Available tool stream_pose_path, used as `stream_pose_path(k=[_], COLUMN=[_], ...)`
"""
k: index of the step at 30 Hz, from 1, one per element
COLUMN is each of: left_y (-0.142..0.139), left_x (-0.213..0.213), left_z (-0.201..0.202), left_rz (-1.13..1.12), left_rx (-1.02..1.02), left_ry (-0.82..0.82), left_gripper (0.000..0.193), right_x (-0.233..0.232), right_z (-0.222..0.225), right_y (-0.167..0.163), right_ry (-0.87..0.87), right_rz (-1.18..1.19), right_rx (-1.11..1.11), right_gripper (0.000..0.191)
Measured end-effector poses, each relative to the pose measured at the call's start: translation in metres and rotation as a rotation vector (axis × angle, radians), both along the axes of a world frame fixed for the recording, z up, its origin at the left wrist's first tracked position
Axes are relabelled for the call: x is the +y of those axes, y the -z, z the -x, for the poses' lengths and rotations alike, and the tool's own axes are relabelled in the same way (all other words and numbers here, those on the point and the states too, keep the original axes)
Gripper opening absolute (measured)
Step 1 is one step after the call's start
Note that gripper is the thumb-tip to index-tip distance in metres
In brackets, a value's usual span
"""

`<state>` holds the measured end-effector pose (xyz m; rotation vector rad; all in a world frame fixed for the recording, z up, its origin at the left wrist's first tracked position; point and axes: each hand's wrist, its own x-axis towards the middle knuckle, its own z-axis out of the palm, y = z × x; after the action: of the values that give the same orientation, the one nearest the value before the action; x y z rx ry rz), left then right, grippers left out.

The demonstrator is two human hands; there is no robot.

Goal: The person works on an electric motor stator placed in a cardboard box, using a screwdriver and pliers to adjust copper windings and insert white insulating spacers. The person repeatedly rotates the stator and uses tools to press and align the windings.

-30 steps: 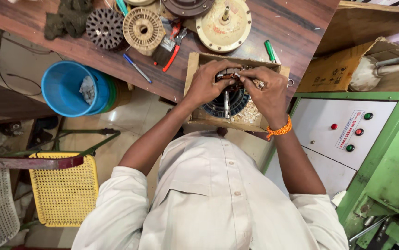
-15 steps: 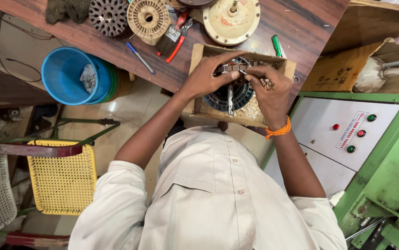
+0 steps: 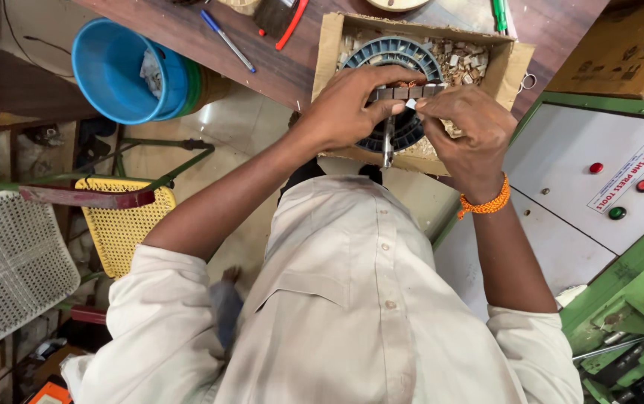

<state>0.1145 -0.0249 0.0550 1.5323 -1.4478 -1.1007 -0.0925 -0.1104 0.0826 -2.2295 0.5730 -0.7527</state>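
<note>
A round dark grey slotted motor stator [image 3: 397,56] lies in a shallow cardboard box [image 3: 328,52] among small pale scraps. A metal shaft [image 3: 387,146] sticks out from its middle toward me. My left hand [image 3: 352,105] grips the stator's near rim, with the fingers curled over a row of slots. My right hand [image 3: 464,127], with an orange thread band at the wrist, pinches a small white strip [image 3: 410,103] against that same rim, right beside the left fingertips.
The box sits at the edge of a wooden table [image 3: 277,71] with a blue pen [image 3: 228,41], a red-handled tool [image 3: 292,22] and a green marker [image 3: 498,15]. Stacked blue buckets [image 3: 124,71], a yellow chair [image 3: 124,224], a white basket [image 3: 8,262] at left. Green machine panel with buttons [image 3: 599,179] at right.
The view has tilted down, so the table's far items slid out of the top. Both hands stay on the stator and have drawn together at its near rim.
</note>
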Motion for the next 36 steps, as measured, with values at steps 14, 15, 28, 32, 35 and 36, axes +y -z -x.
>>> stream_pose_path(k=[14, 15, 28, 32, 35, 36], left_y=[-0.011, -0.01, 0.01, 0.016, 0.018, 0.019], left_x=[0.003, 0.003, 0.002, 0.0, -0.001, -0.002], left_z=[-0.002, -0.002, -0.016, -0.022, -0.025, -0.025], left_rz=[0.076, 0.061, 0.142, 0.085, 0.155, 0.171], left_rx=[-0.156, -0.162, -0.153, -0.145, -0.133, -0.137], left_ry=[-0.008, -0.01, 0.006, 0.023, 0.024, 0.026], left_gripper=[0.042, 0.04, 0.041, 0.041, 0.041, 0.041], right_x=[0.022, 0.024, 0.037, 0.037, 0.038, 0.039], right_z=[-0.015, -0.016, -0.034, -0.043, -0.047, -0.049], right_y=[-0.014, -0.015, -0.015, -0.011, -0.013, -0.013], right_ry=[0.063, 0.071, 0.097, 0.119, 0.125, 0.124], right_rz=[0.311, 0.335, 0.493, 0.538, 0.575, 0.584], right_rx=[0.061, 0.07, 0.156, 0.153, 0.157, 0.157], right_gripper=[0.02, 0.02, 0.021, 0.022, 0.022, 0.022])
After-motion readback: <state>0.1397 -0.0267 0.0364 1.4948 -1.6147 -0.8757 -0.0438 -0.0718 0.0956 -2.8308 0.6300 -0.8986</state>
